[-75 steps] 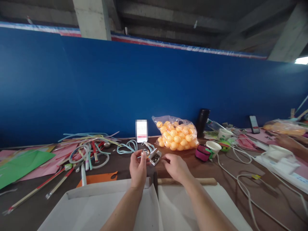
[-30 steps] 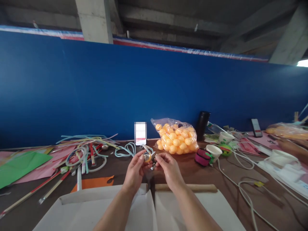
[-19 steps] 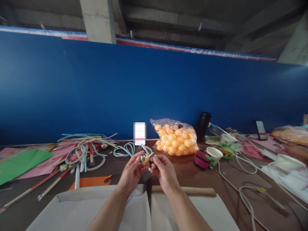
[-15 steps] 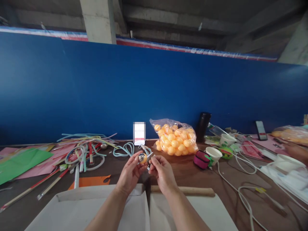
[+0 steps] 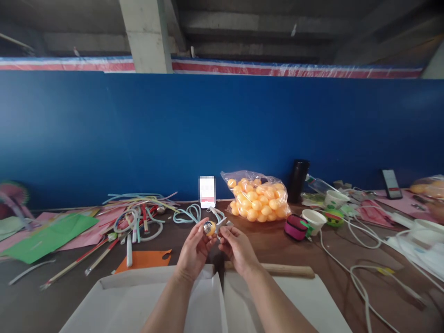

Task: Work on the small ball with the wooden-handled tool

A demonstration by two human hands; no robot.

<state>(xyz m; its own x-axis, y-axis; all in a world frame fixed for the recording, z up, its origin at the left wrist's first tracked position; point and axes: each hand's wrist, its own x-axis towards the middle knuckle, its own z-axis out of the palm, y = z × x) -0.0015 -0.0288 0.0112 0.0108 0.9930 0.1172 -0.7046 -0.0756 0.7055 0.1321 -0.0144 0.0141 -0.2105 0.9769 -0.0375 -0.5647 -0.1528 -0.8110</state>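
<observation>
My left hand [image 5: 191, 253] grips a small orange ball [image 5: 209, 228] between thumb and fingers. Shiny silver patches cover part of the ball's surface. Close beside it, on the right, my right hand [image 5: 239, 247] pinches a small flat silvery piece [image 5: 221, 224], which reaches up from the fingertips near the ball. Whether the piece touches the ball I cannot tell. Both hands are held over the brown table, just beyond a white open box or tray [image 5: 138, 296] and a light board with a wooden rod [image 5: 287, 270] along its far edge.
Behind my hands stand a phone [image 5: 207, 192] and a clear bag of orange balls [image 5: 256, 201]. Tubes and strips [image 5: 138, 217], green paper [image 5: 52, 238] and orange paper [image 5: 144, 260] lie left. Rightward are a black bottle [image 5: 299, 180], purple pouch [image 5: 295, 227], paper cup [image 5: 314, 219] and white cables [image 5: 357, 286].
The view has swung slightly left, so things sit farther right in the picture. Both hands still hold their items, and the silvery piece by the right fingertips now shows more.
</observation>
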